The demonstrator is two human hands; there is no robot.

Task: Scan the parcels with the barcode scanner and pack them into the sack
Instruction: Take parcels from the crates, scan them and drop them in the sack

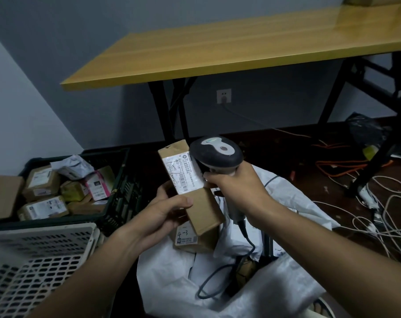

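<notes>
My left hand [166, 208] grips a long brown cardboard parcel [205, 204] with a white shipping label [182, 174] on its upper face. My right hand [237, 185] holds the black and white barcode scanner [215, 153] by its handle, head right beside the label. Under both hands lies the open white sack [286, 278], and the scanner's grey cable [214, 278] loops down into it. Another brown parcel marked "4-3" [192, 241] lies in the sack below the held one.
A dark crate [119, 180] at left holds several parcels [42, 184]. A white perforated basket [38, 260] is at lower left. A yellow folding table [218, 51] stands ahead. Orange and white cables [378, 216] and a black bag [367, 129] litter the floor at right.
</notes>
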